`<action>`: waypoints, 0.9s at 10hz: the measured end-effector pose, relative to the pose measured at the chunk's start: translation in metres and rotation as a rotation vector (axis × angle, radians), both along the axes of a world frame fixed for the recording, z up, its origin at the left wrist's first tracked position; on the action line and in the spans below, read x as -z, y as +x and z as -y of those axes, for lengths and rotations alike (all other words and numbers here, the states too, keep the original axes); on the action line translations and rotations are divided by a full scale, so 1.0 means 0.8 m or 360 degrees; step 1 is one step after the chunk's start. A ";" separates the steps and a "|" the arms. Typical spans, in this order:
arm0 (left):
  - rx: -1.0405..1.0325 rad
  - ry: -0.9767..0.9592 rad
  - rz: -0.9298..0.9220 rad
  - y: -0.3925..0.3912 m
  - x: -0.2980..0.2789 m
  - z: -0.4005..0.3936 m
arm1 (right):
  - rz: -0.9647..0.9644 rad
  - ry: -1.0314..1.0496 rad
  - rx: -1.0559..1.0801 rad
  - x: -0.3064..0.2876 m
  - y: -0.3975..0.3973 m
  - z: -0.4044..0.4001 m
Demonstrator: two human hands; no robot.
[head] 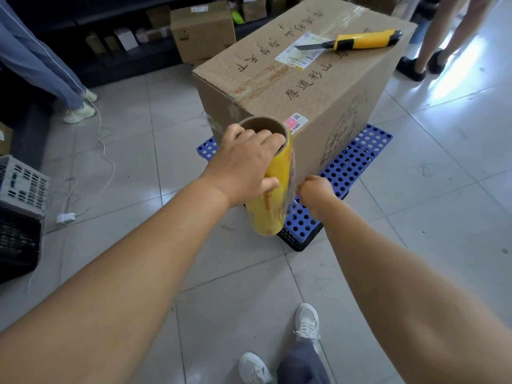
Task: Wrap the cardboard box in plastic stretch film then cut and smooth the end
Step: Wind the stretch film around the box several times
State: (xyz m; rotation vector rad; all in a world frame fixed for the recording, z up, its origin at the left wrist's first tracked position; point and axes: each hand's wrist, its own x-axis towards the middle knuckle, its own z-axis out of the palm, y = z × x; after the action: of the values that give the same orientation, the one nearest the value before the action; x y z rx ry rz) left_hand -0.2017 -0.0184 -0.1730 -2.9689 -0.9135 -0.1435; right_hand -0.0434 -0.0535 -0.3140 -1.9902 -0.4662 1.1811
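Bright, even daylight fills the room. Past the left hand's fingers [266,137], up to the right, hard white glare washes over the tiled floor [454,70]. Far left of the fingers, the shelving [83,37] sinks into shadow. The wide lens bends tile lines near the edges, and the nearest forearms look swollen and slightly soft.

Your left hand [243,162] grips the yellow film roll [273,189] at its open cardboard core, held upright beside the cardboard box [318,87]. Your right hand [315,192] pinches the loose film end [293,176] against the box corner. The box stands on a blue perforated pallet [357,159]; a yellow utility knife [357,41], blade extended, lies on top.
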 end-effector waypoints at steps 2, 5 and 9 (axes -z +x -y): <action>0.0080 0.0076 -0.0121 -0.005 -0.004 -0.008 | -0.0529 -0.0058 0.0186 0.026 -0.013 -0.006; 0.0210 0.0069 -0.0449 -0.020 -0.015 -0.027 | -0.0978 0.0158 0.0465 0.013 -0.022 -0.014; 0.0168 0.0185 -0.0472 -0.006 -0.018 -0.040 | -0.1173 0.0331 0.0822 -0.004 -0.045 -0.024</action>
State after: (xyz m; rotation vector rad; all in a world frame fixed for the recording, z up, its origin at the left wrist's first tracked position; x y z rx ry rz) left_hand -0.2066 0.0134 -0.1584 -2.8256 -0.6884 0.2275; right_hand -0.0796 -0.0339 -0.3107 -1.2541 0.2772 1.3412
